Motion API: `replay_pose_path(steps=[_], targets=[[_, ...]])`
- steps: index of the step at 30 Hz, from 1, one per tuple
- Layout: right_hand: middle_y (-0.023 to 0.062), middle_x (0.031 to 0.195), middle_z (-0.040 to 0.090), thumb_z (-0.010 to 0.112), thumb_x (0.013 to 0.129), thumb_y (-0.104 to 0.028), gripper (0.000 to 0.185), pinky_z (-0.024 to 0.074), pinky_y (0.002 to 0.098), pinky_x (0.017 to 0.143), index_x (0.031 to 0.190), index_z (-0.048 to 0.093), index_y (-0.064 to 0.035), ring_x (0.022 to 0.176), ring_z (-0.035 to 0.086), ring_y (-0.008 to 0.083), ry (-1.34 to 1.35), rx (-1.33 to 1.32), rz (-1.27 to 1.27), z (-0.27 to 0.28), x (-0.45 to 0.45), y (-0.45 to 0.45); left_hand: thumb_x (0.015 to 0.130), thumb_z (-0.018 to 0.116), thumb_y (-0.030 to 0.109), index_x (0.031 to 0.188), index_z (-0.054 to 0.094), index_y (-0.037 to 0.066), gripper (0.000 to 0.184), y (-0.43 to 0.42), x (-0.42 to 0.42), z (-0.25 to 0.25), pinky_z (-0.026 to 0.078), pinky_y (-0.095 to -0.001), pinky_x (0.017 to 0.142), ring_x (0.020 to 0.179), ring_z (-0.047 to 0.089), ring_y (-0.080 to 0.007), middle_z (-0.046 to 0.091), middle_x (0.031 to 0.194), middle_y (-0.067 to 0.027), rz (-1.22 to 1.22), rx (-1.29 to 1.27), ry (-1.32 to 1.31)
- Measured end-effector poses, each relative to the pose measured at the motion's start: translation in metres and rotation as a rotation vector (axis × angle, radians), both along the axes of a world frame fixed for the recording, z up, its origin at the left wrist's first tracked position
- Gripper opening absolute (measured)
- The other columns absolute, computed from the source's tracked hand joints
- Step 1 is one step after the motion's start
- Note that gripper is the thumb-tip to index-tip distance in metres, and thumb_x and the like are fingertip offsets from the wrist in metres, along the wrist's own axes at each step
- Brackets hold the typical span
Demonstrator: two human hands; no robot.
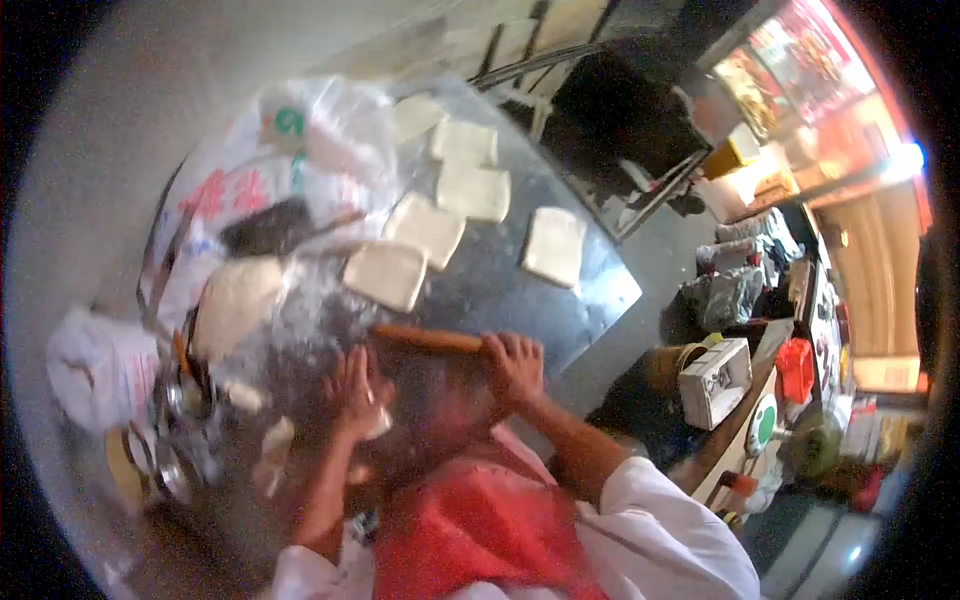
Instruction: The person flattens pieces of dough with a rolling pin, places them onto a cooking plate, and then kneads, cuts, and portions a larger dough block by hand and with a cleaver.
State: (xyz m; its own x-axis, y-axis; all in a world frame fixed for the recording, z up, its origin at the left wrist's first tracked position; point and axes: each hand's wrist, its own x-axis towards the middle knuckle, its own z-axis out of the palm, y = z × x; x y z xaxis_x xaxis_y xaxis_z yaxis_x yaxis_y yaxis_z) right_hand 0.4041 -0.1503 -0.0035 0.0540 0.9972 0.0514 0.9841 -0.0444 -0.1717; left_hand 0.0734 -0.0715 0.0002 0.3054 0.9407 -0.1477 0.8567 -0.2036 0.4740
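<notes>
My right hand (516, 370) is wrapped round the right end of a wooden rolling pin (430, 339). To its left, my left hand (355, 397) has its fingers spread over a small pale piece of dough (379, 423) near the metal table's front edge. Several flat, squarish dough pieces lie beyond the pin, among them one (387, 276) just above its left end and one alone (554, 247) farther right. A large lump of dough (238, 305) rests at the left beside scattered flour.
White printed sacks (330, 150) stand at the table's far left, with a dark object on them. Metal bowls (185, 395) and a white bag (105, 368) are at the left. At the right are a white crate (715, 382), a red container (795, 370) and a lit display.
</notes>
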Motion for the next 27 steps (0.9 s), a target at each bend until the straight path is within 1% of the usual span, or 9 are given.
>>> replay_pose_path(steps=[1,5,10,12,13,15,19,20,27], targets=[[0.0091,0.132,0.055,0.068,0.087,-0.024,0.054,0.0359,0.0498,0.102,0.139,0.052,-0.0197,0.122,0.050,0.0310,0.013,-0.029,0.042,0.005,-0.003,-0.003,0.095,0.049,0.069,0.161,0.029,0.017,0.086,-0.002,-0.010,-0.004,0.014,-0.0692,0.117,0.153,0.024,-0.0387,0.029,0.166,-0.0129,0.139,-0.214,-0.208],[0.0080,0.124,0.059,0.070,0.087,-0.023,0.039,0.0420,0.0470,0.095,0.125,0.063,-0.0200,0.113,0.056,0.0326,0.089,0.004,0.047,0.016,0.007,0.001,0.094,0.051,0.071,0.162,0.027,0.018,0.089,-0.019,0.012,0.047,0.012,-0.0672,0.120,0.155,0.020,-0.0340,0.026,0.167,-0.0119,0.001,-0.057,0.329],[0.0075,0.124,0.061,0.075,0.085,-0.022,0.039,0.0450,0.0470,0.090,0.123,0.065,-0.0174,0.110,0.059,0.0308,0.174,-0.021,0.100,0.051,-0.016,0.012,0.096,0.058,0.059,0.159,0.031,0.014,0.082,-0.028,-0.005,0.021,0.019,-0.0623,0.119,0.151,0.028,-0.0353,0.033,0.164,-0.0143,0.103,0.084,0.142],[0.0074,0.125,0.061,0.075,0.085,-0.022,0.040,0.0451,0.0475,0.090,0.123,0.065,-0.0168,0.110,0.059,0.0310,0.146,-0.047,0.236,0.068,-0.031,0.007,0.098,0.057,0.058,0.160,0.030,0.011,0.082,-0.034,-0.024,-0.015,0.023,-0.0501,0.123,0.153,0.027,-0.0354,0.034,0.163,-0.0168,0.449,-0.253,-0.766],[0.0073,0.126,0.061,0.076,0.084,-0.023,0.040,0.0452,0.0481,0.089,0.123,0.065,-0.0163,0.109,0.059,0.0312,0.107,-0.068,0.347,0.075,-0.036,0.000,0.098,0.057,0.058,0.160,0.030,0.011,0.082,-0.041,-0.035,0.006,0.023,-0.0501,0.123,0.153,0.027,-0.0354,0.034,0.163,-0.0168,0.462,-0.262,-0.764],[0.0080,0.134,0.058,0.076,0.085,-0.024,0.046,0.0451,0.0485,0.094,0.129,0.063,-0.0170,0.115,0.059,0.0319,0.132,-0.138,0.435,0.080,-0.060,-0.002,0.101,0.055,0.045,0.159,0.032,0.011,0.071,-0.048,-0.066,0.059,0.028,-0.0543,0.117,0.142,0.042,-0.0378,0.040,0.159,-0.0151,0.404,0.091,-0.411],[0.0146,0.156,0.045,0.054,0.097,-0.056,0.067,0.0348,0.0547,0.113,0.151,0.046,-0.0175,0.143,0.041,0.0381,0.102,-0.135,0.620,0.040,-0.122,0.061,0.103,0.052,0.047,0.161,0.028,0.014,0.071,-0.019,-0.078,0.045,0.018,-0.0589,0.123,0.152,0.030,-0.0361,0.031,0.165,-0.0139,0.115,0.128,0.233],[0.0146,0.156,0.045,0.054,0.097,-0.056,0.067,0.0348,0.0547,0.113,0.151,0.046,-0.0175,0.143,0.041,0.0381,0.103,-0.147,0.622,0.035,-0.129,0.088,0.101,0.053,0.048,0.161,0.027,0.015,0.073,-0.002,-0.076,0.031,0.013,-0.0667,0.120,0.152,0.029,-0.0356,0.031,0.166,-0.0126,0.200,0.149,0.130],[0.0169,0.160,0.040,0.045,0.097,-0.065,0.078,0.0276,0.0554,0.118,0.154,0.043,-0.0107,0.148,0.036,0.0384,0.102,-0.092,0.535,0.035,-0.124,0.030,0.094,0.053,0.066,0.159,0.033,0.018,0.084,-0.051,-0.067,0.044,0.013,-0.0652,0.120,0.153,0.027,-0.0345,0.036,0.164,-0.0082,0.100,0.184,0.120]])
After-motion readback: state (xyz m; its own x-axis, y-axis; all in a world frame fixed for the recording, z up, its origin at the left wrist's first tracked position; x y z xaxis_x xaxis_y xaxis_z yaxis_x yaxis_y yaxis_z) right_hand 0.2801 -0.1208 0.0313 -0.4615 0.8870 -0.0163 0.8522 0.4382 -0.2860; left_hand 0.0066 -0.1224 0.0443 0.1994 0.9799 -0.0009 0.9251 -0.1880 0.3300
